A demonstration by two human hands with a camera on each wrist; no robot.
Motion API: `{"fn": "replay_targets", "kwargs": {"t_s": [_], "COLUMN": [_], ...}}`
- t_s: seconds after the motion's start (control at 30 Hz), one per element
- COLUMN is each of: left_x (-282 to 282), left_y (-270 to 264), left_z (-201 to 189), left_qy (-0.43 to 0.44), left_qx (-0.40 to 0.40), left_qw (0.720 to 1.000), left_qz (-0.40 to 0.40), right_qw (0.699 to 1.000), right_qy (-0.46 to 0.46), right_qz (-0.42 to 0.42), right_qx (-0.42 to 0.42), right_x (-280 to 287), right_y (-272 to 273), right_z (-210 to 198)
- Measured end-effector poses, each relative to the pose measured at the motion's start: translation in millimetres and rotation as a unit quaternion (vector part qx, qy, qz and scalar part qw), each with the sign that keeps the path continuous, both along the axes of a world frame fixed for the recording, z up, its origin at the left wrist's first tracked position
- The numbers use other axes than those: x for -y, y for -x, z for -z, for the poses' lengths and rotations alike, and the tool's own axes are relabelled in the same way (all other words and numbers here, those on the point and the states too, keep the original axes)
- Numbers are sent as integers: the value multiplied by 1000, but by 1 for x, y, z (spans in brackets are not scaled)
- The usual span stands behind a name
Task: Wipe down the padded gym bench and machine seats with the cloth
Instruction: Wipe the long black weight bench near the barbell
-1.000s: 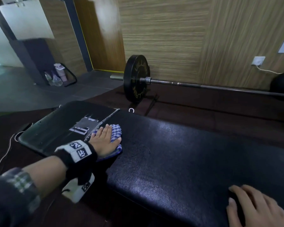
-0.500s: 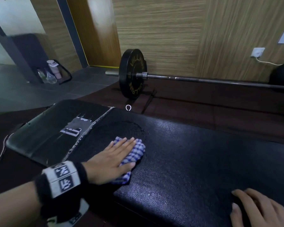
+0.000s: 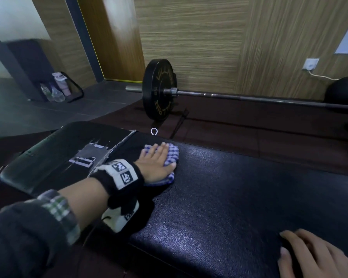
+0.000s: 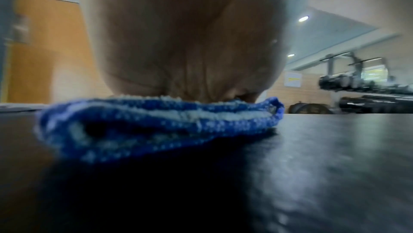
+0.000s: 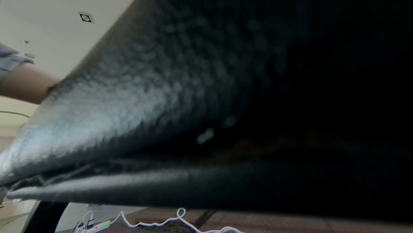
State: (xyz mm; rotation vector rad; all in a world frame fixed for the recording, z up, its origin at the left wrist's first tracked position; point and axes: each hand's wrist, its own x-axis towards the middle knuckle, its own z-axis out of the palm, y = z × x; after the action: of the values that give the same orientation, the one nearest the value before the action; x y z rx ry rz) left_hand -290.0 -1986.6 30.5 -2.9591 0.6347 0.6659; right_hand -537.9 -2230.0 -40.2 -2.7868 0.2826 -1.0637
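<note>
A long black padded bench fills the lower half of the head view. My left hand lies flat, fingers straight, on a folded blue and white checked cloth near the bench's far edge, beside the seam to the worn seat pad. In the left wrist view the palm presses down on the cloth. My right hand rests on the bench's near edge at lower right, fingers spread and relaxed. The right wrist view shows only the bench padding from close by.
A barbell with a black plate lies on the floor by the wood-panelled wall. Bottles stand in a rack at far left. A dark ball sits at right. A white cable runs under the bench.
My left hand slid the cloth from the seam toward me and right, and now back up to the bench's far edge. The right hand stayed put.
</note>
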Motion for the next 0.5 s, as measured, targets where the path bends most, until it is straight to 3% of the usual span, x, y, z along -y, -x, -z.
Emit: {"fn": "replay_targets", "kwargs": {"t_s": [0.13,0.23,0.37,0.5], "left_x": [-7,-39,-66,-56], "left_y": [40,56,40,4], "left_z": [6,4,-11,-10], "left_qy": [2,20,4,-14], "left_qx": [-17,-38,-80,-44], "left_qw": [993,988,992,999], "left_qz": [115,149,94,-11], "right_qw": [1000,1000,1000,1000], "right_qy": [-4,-10,7,7], "right_qz": [-5,3,6,-4], "right_qx": [2,-6,7,6], "right_x": [-5,-4,-3,-3], "right_y": [1,2,1,2], "right_z": [-1,-3,0,-1]}}
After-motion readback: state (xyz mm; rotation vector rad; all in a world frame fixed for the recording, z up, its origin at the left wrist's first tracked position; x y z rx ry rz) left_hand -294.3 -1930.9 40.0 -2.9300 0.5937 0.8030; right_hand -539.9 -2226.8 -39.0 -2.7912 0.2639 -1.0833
